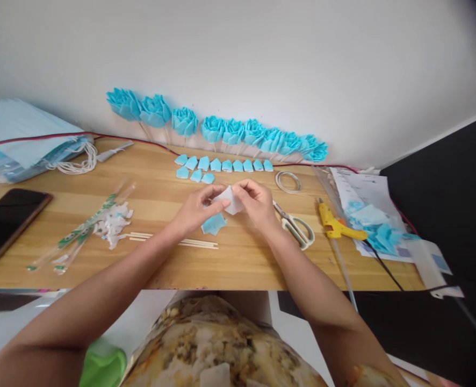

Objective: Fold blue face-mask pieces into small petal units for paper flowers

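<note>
Two bare hands meet over a light wooden desk [242, 263], just left of a pair of white-handled scissors [298, 228]. Between them is a small whitish folded piece [232, 200], held a little above the desk with its longer side running left to right. Both hands are equally close to it. The left hand [195, 209] pinches its left edge between thumb and fingertips, the other fingers curled in. The right hand [258, 204], the one nearer the scissors, nips its right edge the same way, fingers bent close together. Whether the piece is paper or cloth cannot be told.

Left of the scissors and directly below the held piece, a light blue cut-out shape [214, 224] lies flat on the desk. Farther left of the scissors are thin pale wooden sticks [181, 240]. Just right of the scissors is a yellow glue gun [337, 224]. Behind and left of the scissors are two rows of small blue folded petals [224, 165]. Beyond them, a line of blue handmade roses on sticks [217, 129] leans on the white wall.
</note>
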A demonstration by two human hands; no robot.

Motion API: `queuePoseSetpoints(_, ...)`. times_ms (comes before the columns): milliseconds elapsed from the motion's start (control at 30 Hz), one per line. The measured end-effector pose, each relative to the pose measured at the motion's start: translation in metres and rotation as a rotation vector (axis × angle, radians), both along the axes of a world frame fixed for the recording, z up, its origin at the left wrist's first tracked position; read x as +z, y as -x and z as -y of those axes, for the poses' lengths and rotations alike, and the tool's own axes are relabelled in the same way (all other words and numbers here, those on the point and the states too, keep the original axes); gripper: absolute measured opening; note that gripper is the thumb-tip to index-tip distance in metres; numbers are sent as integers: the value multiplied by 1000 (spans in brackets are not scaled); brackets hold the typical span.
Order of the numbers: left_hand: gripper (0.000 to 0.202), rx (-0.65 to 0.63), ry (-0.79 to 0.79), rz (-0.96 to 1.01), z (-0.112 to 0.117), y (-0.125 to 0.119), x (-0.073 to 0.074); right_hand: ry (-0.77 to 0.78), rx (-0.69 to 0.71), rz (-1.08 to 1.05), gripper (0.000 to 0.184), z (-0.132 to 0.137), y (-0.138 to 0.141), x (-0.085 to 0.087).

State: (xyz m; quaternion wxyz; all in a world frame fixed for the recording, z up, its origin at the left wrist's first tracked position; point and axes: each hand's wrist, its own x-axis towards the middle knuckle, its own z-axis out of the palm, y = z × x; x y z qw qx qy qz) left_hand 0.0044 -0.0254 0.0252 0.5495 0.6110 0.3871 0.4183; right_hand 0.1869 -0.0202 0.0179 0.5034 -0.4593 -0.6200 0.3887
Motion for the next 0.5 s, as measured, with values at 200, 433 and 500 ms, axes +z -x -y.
queuePoseSetpoints(200, 28, 73, 137, -51, -4, -2, -12, 60, -10, -4, 43, 0, 1, 1)
queuePoseSetpoints(433, 23, 210, 131, 26, -7, -1, -11, 58, 7, 7, 44, -7, -6, 0)
queuePoseSetpoints(500, 23, 196, 119, 31, -6, -1, -11, 37, 21, 51, 34, -6, -5, 1)
